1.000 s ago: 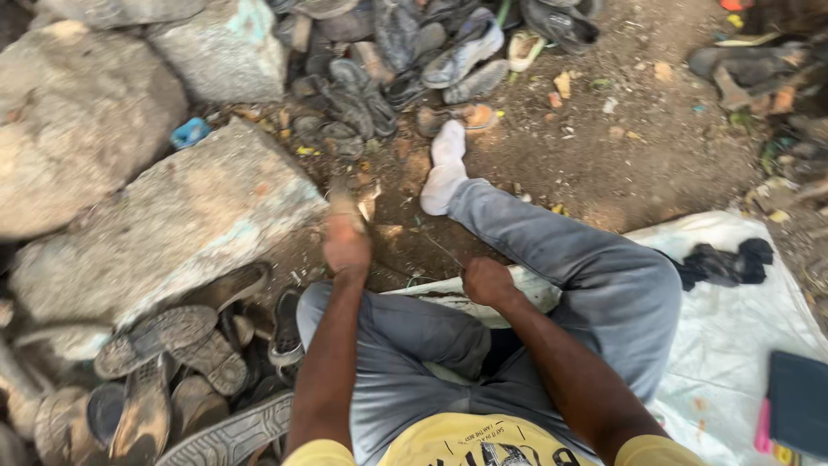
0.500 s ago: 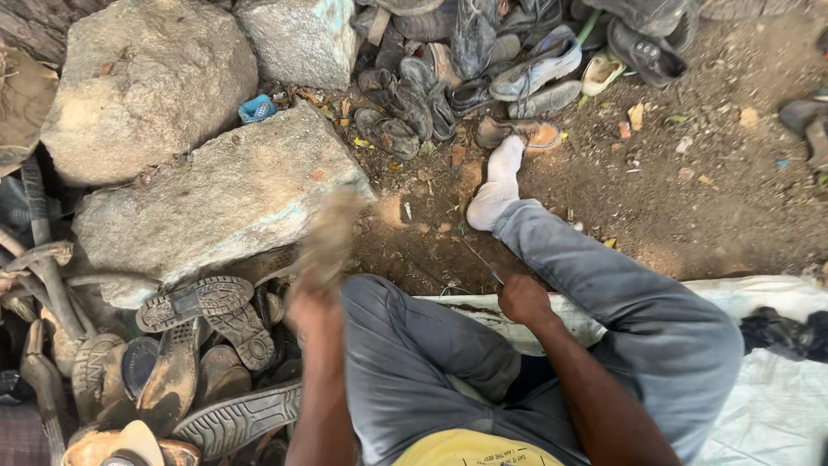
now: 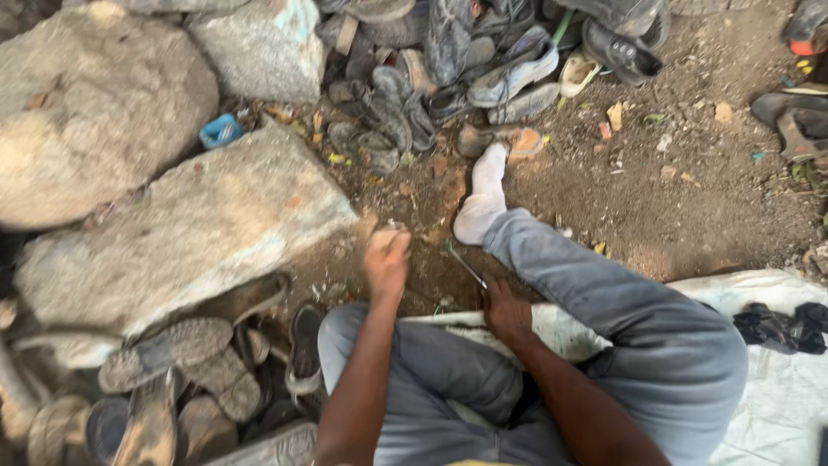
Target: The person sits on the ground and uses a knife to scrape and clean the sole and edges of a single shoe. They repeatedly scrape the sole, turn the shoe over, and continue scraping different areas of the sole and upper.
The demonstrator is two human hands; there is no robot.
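Left hand (image 3: pixel 385 257) closed round small pale object; right hand (image 3: pixel 504 311) pinching thin metal tool (image 3: pixel 466 266). Advisable: keep tool steady, low.

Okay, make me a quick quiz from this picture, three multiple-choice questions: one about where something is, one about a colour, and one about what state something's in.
1. Where does the pile of worn shoes and soles near the left hand lie?
A. On the white sheet
B. At the foot of the big flat stone
C. On the person's lap

2. What colour is the sock on the stretched-out foot?
A. White
B. Red
C. Black

3. How is the right hand placed?
A. Raised high in the air
B. Resting on the big stone
C. Low by the knee, holding a thin metal tool

Answers: 1 B, the soles lie below the big flat stone, not on the white sheet. 2 A, the sock shows white against the dirt. 3 C, the hand sits low with the thin tool sticking out of it.
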